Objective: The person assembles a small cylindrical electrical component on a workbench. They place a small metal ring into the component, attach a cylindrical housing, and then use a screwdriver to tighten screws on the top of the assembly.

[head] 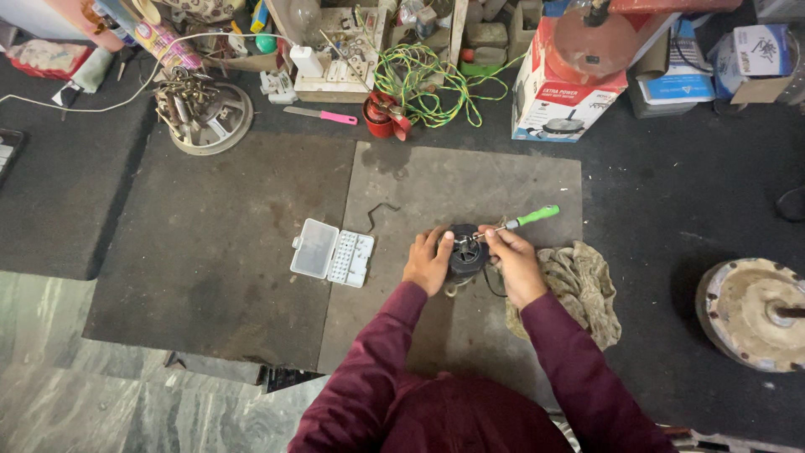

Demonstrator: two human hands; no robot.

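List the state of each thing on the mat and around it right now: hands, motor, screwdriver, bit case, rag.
left hand: steadies the small black motor, gripping its side
right hand: holds the green-handled screwdriver, tip on the motor
clear bit case: open, lid flat
rag: crumpled beside the right hand
pink-handled knife: lying untouched
round motor housing: set aside at right

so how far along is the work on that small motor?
Done: bit case lies open on the mat, rag beside the work. In hand: left hand steadies the small motor; right hand holds the green screwdriver, tip on its top. Left: motor looks whole, no removed parts or screws visible near it.
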